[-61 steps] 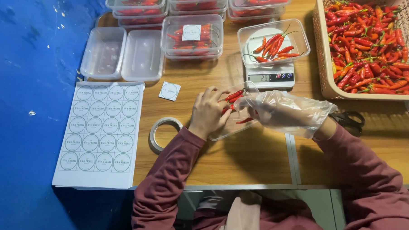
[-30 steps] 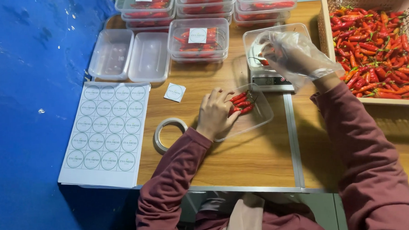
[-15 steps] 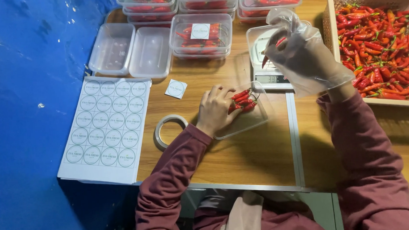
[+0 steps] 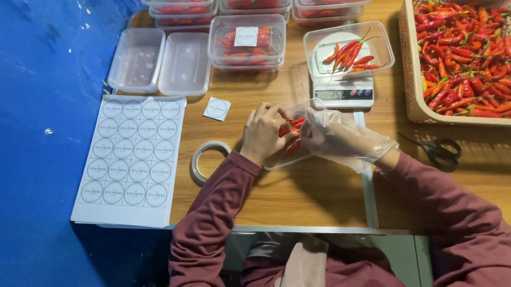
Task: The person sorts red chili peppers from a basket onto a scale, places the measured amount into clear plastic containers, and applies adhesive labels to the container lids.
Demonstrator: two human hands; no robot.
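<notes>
Just below the scale, the bare left hand and gloved right hand close on chillies in a half-filled clear tray; sealed boxes above look finished, the basket remains full.

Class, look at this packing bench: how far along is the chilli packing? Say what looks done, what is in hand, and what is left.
Done: lidded tubs of chillies stand at the back, one with a round sticker. In hand: the left hand and gloved right hand settle chillies into a clear tub; another portion sits in the tray on the scale. Left: the basket of chillies is full, two empty tubs wait, and the sticker sheet looks nearly full.
</notes>
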